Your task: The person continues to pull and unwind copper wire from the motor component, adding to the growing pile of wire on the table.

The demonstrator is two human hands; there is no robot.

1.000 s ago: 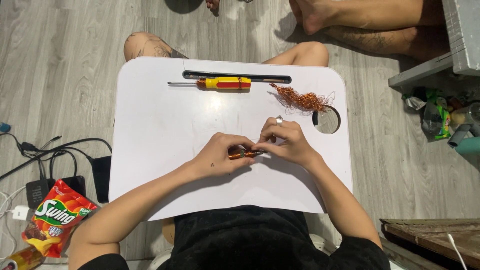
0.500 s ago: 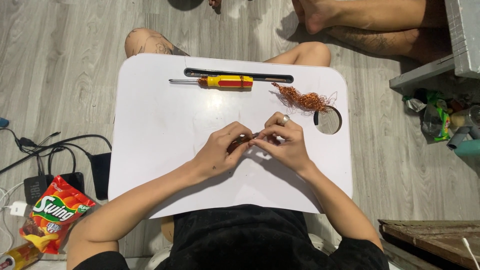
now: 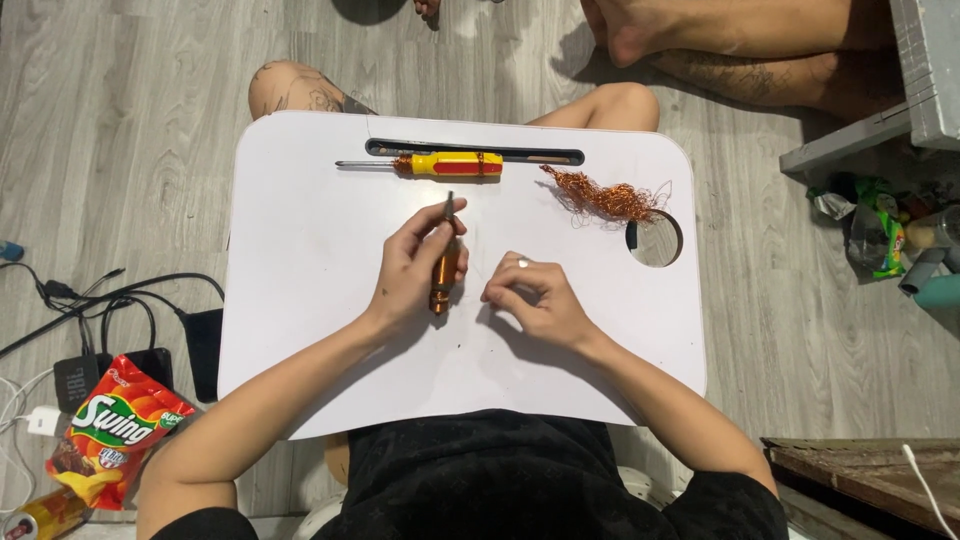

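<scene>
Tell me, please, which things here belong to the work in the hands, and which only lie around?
In the work:
- copper-wound tool, held in the left hand
- right hand, fingers pinched beside it; what they hold is too thin to see
- tangle of copper wire
- yellow and red screwdriver
- white lap table

Lying about:
- snack bag
- black cables

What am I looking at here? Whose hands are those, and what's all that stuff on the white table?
The camera sits on a person's head and looks down, so you see that person's own arms. The left hand holds a small tool wound with copper wire. The right hand rests on the white lap table beside it, its fingers curled. At the far edge lie a yellow and red screwdriver and a tangle of copper wire. A snack bag lies on the floor.
</scene>
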